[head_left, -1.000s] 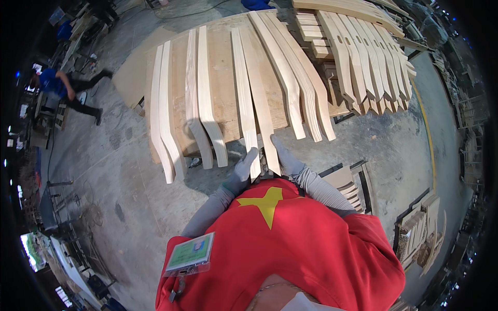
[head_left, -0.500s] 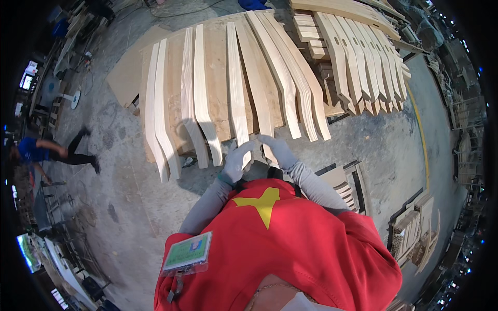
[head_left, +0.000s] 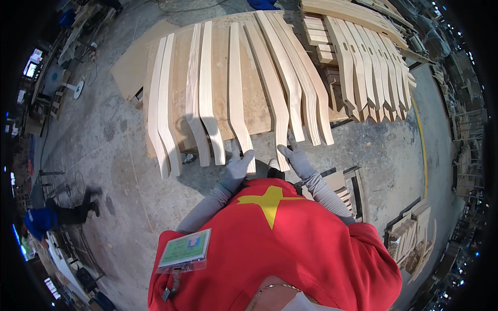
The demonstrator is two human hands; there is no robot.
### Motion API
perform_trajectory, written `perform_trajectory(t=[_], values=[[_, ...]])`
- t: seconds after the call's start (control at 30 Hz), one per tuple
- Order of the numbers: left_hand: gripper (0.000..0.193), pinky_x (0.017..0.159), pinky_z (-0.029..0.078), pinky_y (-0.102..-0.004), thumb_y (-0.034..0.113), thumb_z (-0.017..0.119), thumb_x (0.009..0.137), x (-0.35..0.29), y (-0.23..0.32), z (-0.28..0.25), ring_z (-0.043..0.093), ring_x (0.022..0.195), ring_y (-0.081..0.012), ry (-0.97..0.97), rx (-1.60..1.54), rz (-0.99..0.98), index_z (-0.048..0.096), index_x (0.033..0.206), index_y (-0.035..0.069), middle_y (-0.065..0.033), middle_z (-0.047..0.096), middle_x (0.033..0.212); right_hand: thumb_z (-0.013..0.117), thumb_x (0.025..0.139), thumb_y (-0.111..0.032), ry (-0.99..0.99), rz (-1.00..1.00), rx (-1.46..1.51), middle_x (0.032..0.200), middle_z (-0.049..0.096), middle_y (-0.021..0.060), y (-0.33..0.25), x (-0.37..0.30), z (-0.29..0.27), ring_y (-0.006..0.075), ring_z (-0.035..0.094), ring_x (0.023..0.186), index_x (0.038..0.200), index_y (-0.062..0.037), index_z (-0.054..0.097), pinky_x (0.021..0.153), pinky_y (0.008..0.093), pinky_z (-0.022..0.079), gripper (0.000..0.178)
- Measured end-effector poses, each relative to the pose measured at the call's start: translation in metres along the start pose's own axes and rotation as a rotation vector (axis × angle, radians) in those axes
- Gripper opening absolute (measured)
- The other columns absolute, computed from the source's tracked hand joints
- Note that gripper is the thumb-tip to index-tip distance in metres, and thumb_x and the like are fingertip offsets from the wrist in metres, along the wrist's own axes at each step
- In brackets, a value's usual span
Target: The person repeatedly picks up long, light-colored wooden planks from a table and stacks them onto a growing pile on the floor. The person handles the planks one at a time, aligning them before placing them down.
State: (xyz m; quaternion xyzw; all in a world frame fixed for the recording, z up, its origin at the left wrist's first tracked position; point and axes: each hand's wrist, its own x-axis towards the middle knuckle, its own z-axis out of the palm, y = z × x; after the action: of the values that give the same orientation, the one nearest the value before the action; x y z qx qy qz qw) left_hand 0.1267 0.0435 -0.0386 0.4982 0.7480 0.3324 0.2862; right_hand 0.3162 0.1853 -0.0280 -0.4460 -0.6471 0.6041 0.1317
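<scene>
Several pale, curved wooden legs, like chair back legs, lie side by side on a board-topped table [head_left: 220, 78], their bent near ends jutting past its edge. My gloved left hand [head_left: 238, 167] is closed on the near end of one leg [head_left: 236, 88] in the middle. Just to the right, my gloved right hand [head_left: 296, 160] grips the near end of a second leg [head_left: 267, 78], its thumb on top. A gap parts these two legs. Three more legs [head_left: 288, 67] lie close together on the right, and two pairs [head_left: 166, 93] rest on the left.
Slotted wooden legs [head_left: 358, 67] are stacked beside the table at the far right. More wooden parts [head_left: 410, 233] sit on the floor at the right, by a yellow line. A person in blue [head_left: 44, 220] is on the left, near a bench.
The right-hand leg has swung away from the left one and turned, widening the gap, as my right hand moved right. The person in blue has moved nearer along the left side.
</scene>
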Motion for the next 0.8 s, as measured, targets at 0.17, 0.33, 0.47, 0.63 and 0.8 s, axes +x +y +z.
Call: perform_trajectory(t=[0.17,0.33,0.47,0.63,0.8], values=[[0.066,0.105,0.03,-0.0313,0.019,0.057,0.09,0.002,0.014,-0.006,0.043,0.122,-0.0228,-0.142,-1.058,-0.298,0.023,0.143,-0.003,-0.0142,0.046,0.134,0.065,0.084,-0.036,-0.179,0.126,0.416,0.143,0.034,0.022,-0.005,-0.007,0.002,0.0257,0.037,0.13,0.143,0.0054,0.02,0.105,0.0324,0.031,0.085],[0.069,0.11,0.021,-0.0312,0.015,0.06,0.088,0.017,0.009,0.005,0.034,0.131,-0.0222,0.015,-0.758,-0.002,0.022,0.143,-0.002,-0.0139,0.041,0.139,0.066,0.083,-0.033,-0.107,0.104,0.184,0.143,0.035,0.019,-0.019,0.003,0.035,0.0238,0.038,0.129,0.143,0.0041,0.022,0.105,0.0318,0.032,0.083],[0.06,0.1,0.037,-0.028,0.009,0.056,0.089,0.017,0.021,0.001,0.046,0.122,-0.0202,-0.052,-1.163,-0.151,0.028,0.141,-0.002,-0.0139,0.045,0.136,0.067,0.083,-0.028,-0.17,0.084,0.293,0.12,0.055,0.0125,-0.019,0.011,0.028,0.0183,0.055,0.105,0.143,0.0006,0.025,0.092,0.0283,0.043,0.079],[0.048,0.092,0.047,-0.0355,0.005,0.049,0.092,0.013,0.013,-0.001,0.054,0.112,-0.0211,-0.294,-1.551,-0.39,0.035,0.138,0.005,-0.0114,0.052,0.124,0.066,0.084,-0.024,-0.245,0.19,0.667,0.108,0.062,0.0093,-0.022,0.007,0.035,0.0148,0.062,0.088,0.136,0.0015,0.037,0.078,0.0261,0.049,0.065],[0.042,0.093,0.047,-0.0364,0.01,0.049,0.094,0.014,0.013,-0.001,0.056,0.11,-0.0213,-0.169,-1.518,-0.343,0.039,0.135,0.006,-0.0121,0.055,0.121,0.062,0.088,-0.025,-0.058,0.013,0.674,0.107,0.063,0.0111,-0.029,0.006,0.051,0.0173,0.062,0.094,0.125,-0.0004,0.047,0.08,0.0288,0.052,0.047]])
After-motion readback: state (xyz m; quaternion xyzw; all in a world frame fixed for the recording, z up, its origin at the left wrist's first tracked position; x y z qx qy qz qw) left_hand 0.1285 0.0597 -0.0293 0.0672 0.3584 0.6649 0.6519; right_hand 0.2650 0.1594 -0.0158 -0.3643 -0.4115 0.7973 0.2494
